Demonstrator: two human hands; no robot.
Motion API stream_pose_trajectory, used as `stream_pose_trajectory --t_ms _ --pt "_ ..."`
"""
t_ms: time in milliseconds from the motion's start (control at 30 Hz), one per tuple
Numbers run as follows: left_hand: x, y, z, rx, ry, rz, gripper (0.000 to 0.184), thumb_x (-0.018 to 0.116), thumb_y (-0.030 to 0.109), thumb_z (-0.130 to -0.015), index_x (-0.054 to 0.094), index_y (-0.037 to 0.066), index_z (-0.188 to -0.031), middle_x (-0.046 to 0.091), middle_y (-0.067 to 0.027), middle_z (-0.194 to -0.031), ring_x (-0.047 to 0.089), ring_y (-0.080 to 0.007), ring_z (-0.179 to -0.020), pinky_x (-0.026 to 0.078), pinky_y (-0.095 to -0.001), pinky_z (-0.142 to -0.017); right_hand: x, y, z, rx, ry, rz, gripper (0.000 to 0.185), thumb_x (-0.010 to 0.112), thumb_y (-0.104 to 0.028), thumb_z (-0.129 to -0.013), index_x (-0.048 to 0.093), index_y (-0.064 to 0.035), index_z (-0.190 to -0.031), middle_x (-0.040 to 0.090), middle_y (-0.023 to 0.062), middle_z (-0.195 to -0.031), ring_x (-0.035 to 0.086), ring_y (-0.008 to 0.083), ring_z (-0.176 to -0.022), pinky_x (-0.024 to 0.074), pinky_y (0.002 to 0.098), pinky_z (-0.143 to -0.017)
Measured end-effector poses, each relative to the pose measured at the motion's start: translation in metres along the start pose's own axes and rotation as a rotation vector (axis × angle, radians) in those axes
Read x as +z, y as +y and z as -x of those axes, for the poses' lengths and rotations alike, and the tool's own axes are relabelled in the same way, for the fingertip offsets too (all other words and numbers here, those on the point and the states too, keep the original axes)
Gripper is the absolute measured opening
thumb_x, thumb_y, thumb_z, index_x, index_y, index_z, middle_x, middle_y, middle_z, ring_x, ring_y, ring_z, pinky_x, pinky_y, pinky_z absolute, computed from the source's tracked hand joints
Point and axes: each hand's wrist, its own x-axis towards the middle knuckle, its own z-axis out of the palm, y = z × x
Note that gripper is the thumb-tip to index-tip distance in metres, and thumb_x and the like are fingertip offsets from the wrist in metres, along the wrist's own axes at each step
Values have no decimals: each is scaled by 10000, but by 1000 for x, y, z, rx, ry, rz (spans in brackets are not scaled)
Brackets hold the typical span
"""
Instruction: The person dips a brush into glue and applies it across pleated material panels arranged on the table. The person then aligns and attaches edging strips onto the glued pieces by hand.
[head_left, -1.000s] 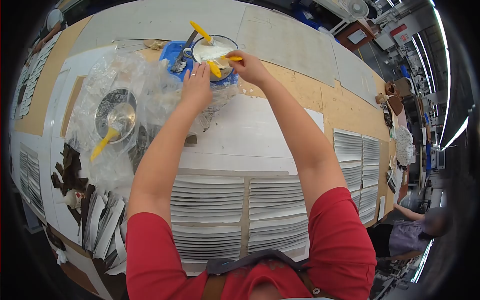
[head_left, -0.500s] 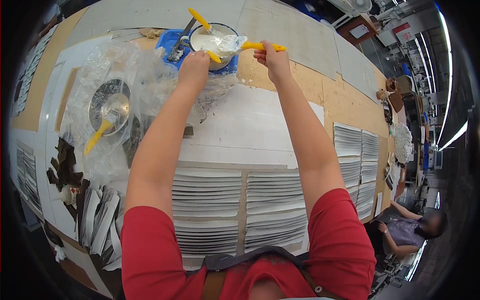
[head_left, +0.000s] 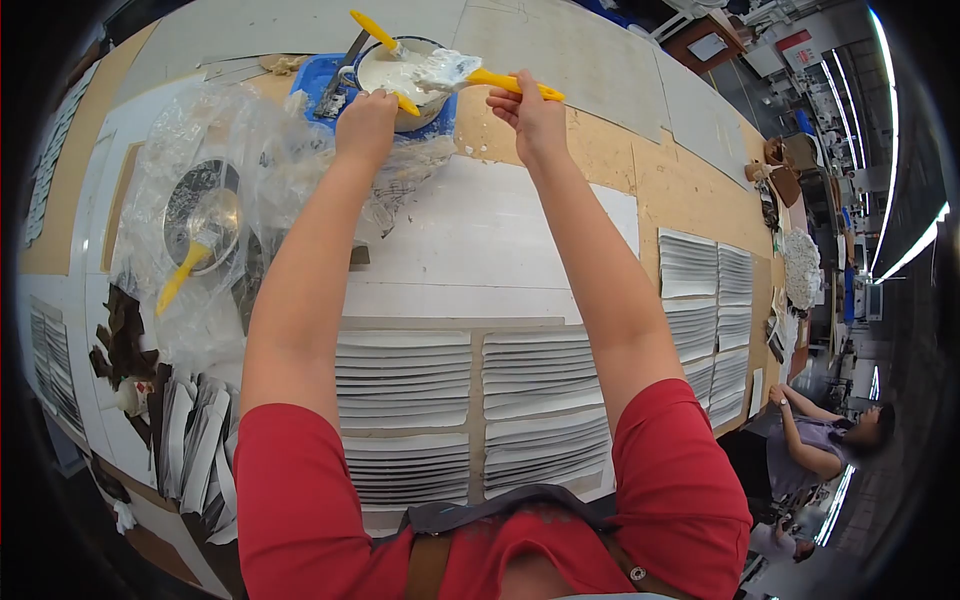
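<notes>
My right hand (head_left: 540, 118) grips the yellow handle of a paintbrush (head_left: 500, 82), whose bristles are thick with white paste. The brush lies across the rim of a pot (head_left: 375, 72) of white paste. At the pot's near edge, my left hand (head_left: 366, 125) is closed, with a yellow handle (head_left: 407, 104) sticking out past its fingers; the other end of that tool is hidden. Another yellow-handled brush (head_left: 374, 30) leans in the pot at the back. A flat metal blade (head_left: 340, 75) rests beside the pot on a blue tray (head_left: 316, 75).
Clear plastic sheeting (head_left: 270, 150) spreads at left around a bowl (head_left: 200, 205) holding another yellow-handled brush (head_left: 185, 275). Rows of pale strips (head_left: 400, 380) lie on the table near me, with more strips (head_left: 690, 265) at right. A person (head_left: 810, 440) is at the far right.
The view has shifted slightly, so the table appears moved left and up. Both hands keep their grips, and the brush still lies over the pot. The person at right has raised their hands.
</notes>
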Motion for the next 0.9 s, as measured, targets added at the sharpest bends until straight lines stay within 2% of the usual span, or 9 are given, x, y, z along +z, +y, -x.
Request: stream_pose_trajectory --t_ms 100,133,333,467,533,667,767,800,900 --pt "-2 1 0 -11 -18 -14 93 547 48 -768 622 63 -821 623 -72 -876 605 -221 -870 508 -302 -739 3 15 0 82 75 71 278 526 -236 -901 559 31 -967 630 155 -788 636 201 -687 522 264 -627" --pt "-2 2 0 -9 -17 -14 91 546 50 -771 622 63 -819 623 -72 -873 605 -221 -868 508 -303 -737 -1 18 2 77 94 27 286 526 -227 -901 551 54 -944 624 143 -743 631 188 -614 525 276 -570" --pt "-3 2 1 -33 -10 45 104 528 55 -785 626 62 -820 624 -71 -873 603 -225 -865 506 -317 -734 -32 17 23 66 153 -73 261 550 -232 -890 568 18 -961 615 116 -737 617 170 -617 513 269 -581" --pt "-2 1 1 -45 -19 70 111 523 49 -783 627 61 -822 623 -74 -878 602 -229 -868 505 -323 -739 -38 -6 21 -3 37 -73 222 600 -223 -864 589 -51 -1004 605 77 -762 598 144 -655 492 243 -608" --pt "-1 1 2 -46 -17 69 110 527 44 -779 626 60 -825 623 -75 -874 603 -230 -867 506 -325 -736 -16 -12 15 22 -72 -115 216 619 -216 -854 598 -55 -996 607 67 -788 584 131 -689 484 244 -656" --pt "-2 0 0 -33 -25 45 110 536 38 -773 623 61 -835 624 -76 -865 605 -232 -865 511 -327 -722 11 25 -18 16 -247 -127 227 662 -210 -826 613 -64 -993 609 47 -828 550 115 -717 449 249 -732" --pt "-1 -1 1 -14 -14 30 96 540 46 -776 617 63 -830 621 -76 -847 606 -231 -853 513 -329 -705 6 52 -25 -6 -234 -50 235 658 -208 -830 610 -66 -1012 603 35 -832 527 112 -724 418 249 -767" --pt "0 -1 1 -12 -8 30 90 542 49 -777 615 63 -826 619 -74 -842 606 -231 -850 512 -330 -703 0 59 -24 -17 -252 -117 261 646 -222 -837 605 -54 -1033 594 26 -815 554 111 -759 450 248 -730" --pt "3 -1 0 -9 5 27 75 544 63 -784 611 66 -818 614 -69 -826 604 -232 -840 511 -333 -695 -24 70 -19 101 -232 -270 287 604 -217 -865 568 -49 -1095 603 55 -796 581 136 -708 472 260 -698"
